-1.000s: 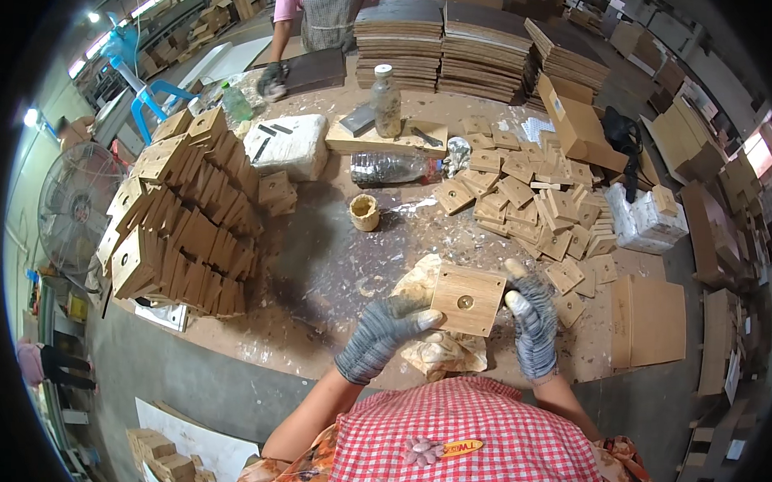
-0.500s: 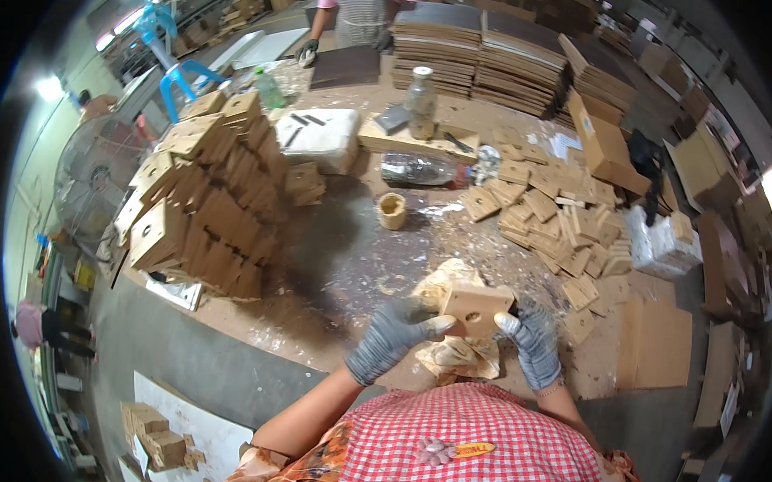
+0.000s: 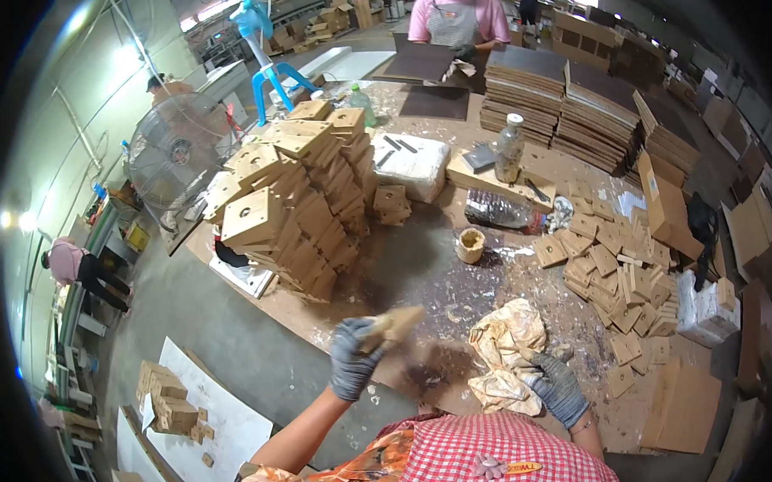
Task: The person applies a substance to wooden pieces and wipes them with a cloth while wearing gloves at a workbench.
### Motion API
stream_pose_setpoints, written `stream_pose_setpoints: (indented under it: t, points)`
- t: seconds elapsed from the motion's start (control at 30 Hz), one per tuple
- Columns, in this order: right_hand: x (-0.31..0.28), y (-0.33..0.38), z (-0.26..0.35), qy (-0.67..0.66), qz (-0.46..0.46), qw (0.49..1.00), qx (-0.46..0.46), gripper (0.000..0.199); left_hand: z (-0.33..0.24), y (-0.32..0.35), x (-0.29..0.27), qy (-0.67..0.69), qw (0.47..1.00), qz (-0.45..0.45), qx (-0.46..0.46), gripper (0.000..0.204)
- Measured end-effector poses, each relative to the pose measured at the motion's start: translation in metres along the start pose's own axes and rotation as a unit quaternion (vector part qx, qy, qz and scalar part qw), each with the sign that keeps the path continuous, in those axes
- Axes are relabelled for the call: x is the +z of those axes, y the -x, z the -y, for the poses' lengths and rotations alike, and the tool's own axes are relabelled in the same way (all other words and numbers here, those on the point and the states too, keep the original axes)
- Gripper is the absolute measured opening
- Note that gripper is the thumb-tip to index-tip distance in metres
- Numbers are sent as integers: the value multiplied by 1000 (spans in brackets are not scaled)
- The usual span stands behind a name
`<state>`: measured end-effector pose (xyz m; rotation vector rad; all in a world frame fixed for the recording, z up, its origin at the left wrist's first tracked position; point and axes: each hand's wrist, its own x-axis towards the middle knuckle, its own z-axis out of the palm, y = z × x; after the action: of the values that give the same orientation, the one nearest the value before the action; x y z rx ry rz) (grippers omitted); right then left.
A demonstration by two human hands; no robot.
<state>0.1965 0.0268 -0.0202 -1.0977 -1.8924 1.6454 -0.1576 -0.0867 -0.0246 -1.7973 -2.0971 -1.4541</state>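
My left hand (image 3: 354, 359), in a grey work glove, grips a small wooden block (image 3: 395, 325) and holds it tilted above the near edge of the table. The block is slightly blurred. To the right, my gloved right hand (image 3: 559, 386) has its fingers on the edge of a crumpled, stained cream cloth (image 3: 512, 332) lying on the table. Its fingertips are partly lost in the folds. Left of my left hand rises a tall stack of square wooden blocks (image 3: 295, 225) with holes in them. A loose heap of similar blocks (image 3: 610, 266) lies at the right.
Beyond the cloth stand a small tan pot (image 3: 470, 246), a lying plastic bottle (image 3: 502, 211) and an upright glass jar (image 3: 509, 149). Dark boards (image 3: 527, 89) are piled at the back, near a co-worker in pink (image 3: 458, 22). A flat cardboard piece (image 3: 682, 408) lies at right.
Both hands held the block over the cloth; now my left hand alone has it, further left. My right hand has let go of it and moved onto the cloth. The view has swung left.
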Motion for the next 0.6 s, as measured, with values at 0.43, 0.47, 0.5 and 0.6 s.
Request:
stream_pose_setpoints:
  t: [0.43,0.47,0.5,0.6]
  points:
    - [6,-9,28,140,19,989,-42,46,19,-153,-168,-102,931,-333,110,32]
    - [4,-8,27,140,16,989,-43,46,28,-158,-178,-88,939,-322,80,30]
    - [3,-6,23,135,8,991,-23,46,44,-164,-186,-19,951,-304,58,31]
    - [-2,-4,-1,111,-5,993,-35,45,85,-176,-212,-102,945,-303,66,30]
